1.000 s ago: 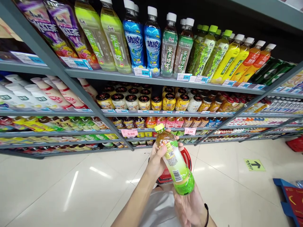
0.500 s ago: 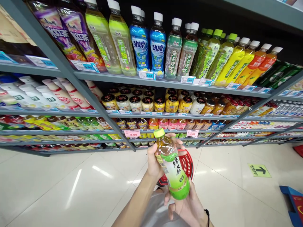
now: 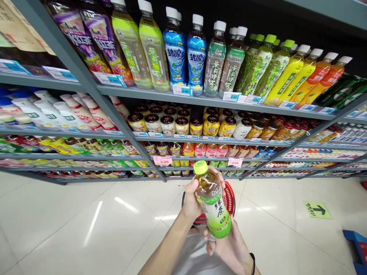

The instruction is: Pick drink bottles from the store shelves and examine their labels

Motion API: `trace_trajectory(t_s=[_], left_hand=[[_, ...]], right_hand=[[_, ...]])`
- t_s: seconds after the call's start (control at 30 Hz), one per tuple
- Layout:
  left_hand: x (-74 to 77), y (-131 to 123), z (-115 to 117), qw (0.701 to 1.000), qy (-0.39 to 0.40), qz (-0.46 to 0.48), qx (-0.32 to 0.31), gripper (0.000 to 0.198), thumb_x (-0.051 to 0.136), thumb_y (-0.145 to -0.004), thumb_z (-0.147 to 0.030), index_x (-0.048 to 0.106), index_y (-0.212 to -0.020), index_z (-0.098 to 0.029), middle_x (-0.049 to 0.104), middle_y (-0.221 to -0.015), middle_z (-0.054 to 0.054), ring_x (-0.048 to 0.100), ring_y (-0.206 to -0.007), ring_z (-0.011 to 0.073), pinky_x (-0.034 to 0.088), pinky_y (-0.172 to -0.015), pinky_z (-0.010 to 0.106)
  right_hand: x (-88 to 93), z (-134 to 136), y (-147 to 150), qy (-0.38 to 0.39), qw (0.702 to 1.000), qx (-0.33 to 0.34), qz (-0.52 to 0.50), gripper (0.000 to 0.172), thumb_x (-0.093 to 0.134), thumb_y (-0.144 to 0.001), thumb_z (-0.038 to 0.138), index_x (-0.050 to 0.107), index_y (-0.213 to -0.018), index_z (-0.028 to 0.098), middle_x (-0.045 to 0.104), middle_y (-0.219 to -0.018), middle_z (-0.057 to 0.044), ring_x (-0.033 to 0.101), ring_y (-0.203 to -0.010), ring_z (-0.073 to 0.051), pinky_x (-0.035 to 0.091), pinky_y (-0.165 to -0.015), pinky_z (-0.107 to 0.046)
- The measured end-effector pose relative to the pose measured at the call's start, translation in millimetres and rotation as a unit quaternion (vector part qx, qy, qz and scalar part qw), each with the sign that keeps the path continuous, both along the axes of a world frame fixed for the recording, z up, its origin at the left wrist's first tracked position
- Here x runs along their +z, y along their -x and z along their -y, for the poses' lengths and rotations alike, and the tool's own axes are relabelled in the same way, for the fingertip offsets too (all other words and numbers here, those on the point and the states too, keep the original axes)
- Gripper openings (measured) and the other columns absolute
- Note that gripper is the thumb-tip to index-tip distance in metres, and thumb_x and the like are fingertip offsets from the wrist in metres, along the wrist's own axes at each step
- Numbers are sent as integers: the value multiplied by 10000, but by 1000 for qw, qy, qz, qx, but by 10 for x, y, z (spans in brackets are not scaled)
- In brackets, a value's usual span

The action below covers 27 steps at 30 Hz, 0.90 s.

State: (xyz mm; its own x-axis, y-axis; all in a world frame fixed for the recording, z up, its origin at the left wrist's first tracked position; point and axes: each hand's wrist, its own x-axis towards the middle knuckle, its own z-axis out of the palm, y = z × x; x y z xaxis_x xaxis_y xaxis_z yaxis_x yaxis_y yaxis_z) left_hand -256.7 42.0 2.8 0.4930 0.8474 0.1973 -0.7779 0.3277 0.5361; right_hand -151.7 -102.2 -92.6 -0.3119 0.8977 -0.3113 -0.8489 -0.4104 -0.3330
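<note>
We read 绿茶 on our bottle [image 3: 214, 204], 劲凉 on the blue bottles [image 3: 196, 59], 3.00 on upper tags [image 3: 182, 91], 3.90 on a pink tag [image 3: 162, 160], and an arrow on the floor sign [image 3: 317, 209].

Bottle cap [image 3: 200, 167]: is showing yellow-green
Bottle label [image 3: 212, 212]: is turning from white to green, with black characters [image 3: 220, 207]
Basket [image 3: 229, 198]: is showing red
Floor sign [image 3: 317, 210]: is carrying a black arrow [image 3: 319, 209] on yellow-green

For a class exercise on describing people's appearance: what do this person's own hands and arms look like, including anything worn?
The left hand and right hand are gloveless. No sleeves cover the visible forearms. A thin, dark wristband circles the right wrist; none shows on the left.
</note>
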Motion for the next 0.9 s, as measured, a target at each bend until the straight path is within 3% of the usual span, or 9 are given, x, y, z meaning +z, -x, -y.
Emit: trace_trajectory(t_s=[0.13,0.3,0.57,0.77,0.9], left_hand=[[-3,-3,20,1000,-30,2,4,526,715,-827,-638,678,-1054,-165,686,-937,83,684,-821,222,596,-665,306],[-117,18,42,997,-75,6,-7,498,751,-821,-587,711,-1096,-173,679,-966,80,677,-797,215,579,-623,296],[-148,39,65,986,-140,-86,-30,593,779,-800,-668,738,-1097,-156,698,-977,130,665,-780,229,543,-715,344],[-177,44,46,990,-118,-70,-34,583,796,-783,-655,750,-1088,-159,694,-968,120,671,-785,241,551,-683,343],[-154,19,13,996,-56,-72,-15,544,820,-787,-599,753,-1111,-167,742,-993,113,702,-804,240,575,-715,337]], right_hand=[[2,4,9,11,1000,-3,-2,665,682,-933,699,749,-1223,104,767,-988,-162,688,-900,-230,534,-681,-311],[40,-50,49,32,999,-18,8,622,721,-914,673,742,-1195,118,765,-974,-144,673,-852,-220,498,-648,-296],[62,-121,83,68,997,-25,12,610,788,-846,672,764,-1111,123,774,-957,-123,669,-828,-205,454,-648,-271],[85,-155,100,57,998,-25,9,584,767,-877,654,773,-1117,122,778,-959,-121,680,-818,-200,470,-638,-268],[77,-142,115,67,998,-18,4,606,731,-892,665,770,-1130,109,777,-896,-111,672,-736,-177,464,-625,-261]])
